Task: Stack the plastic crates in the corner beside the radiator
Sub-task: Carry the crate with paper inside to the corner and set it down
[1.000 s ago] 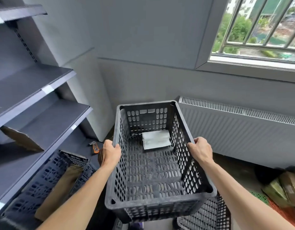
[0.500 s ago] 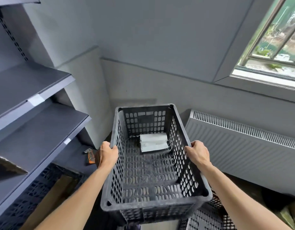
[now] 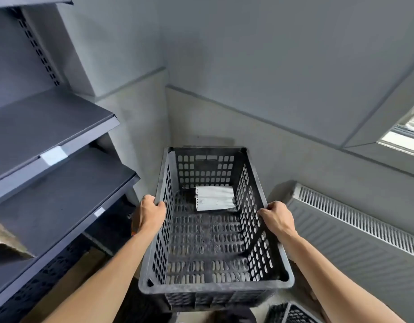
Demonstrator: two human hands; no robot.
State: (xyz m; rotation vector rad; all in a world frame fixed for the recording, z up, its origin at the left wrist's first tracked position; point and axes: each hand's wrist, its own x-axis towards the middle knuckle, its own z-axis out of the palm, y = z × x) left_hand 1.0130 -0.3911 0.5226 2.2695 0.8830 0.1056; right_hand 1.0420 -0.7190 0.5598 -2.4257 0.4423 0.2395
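Crate (image 3: 215, 289), black and perforated, is held up facing the wall corner, between the shelves (image 3: 49, 129) and the radiator (image 3: 353, 241). The left hand (image 3: 150, 215) grips its left rim and the right hand (image 3: 277, 220) grips its right rim, fingers curled over the edges. A white paper (image 3: 214, 198) lies inside at the far end. A second crate (image 3: 290, 313) peeks in at bottom right. Since half a second ago the held one has moved nearer the corner, and the window (image 3: 406, 138) has nearly slid out of view.

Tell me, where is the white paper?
In the head view's middle, the white paper lies on the bottom of the black crate, at its far end, nearer the crate's right wall.
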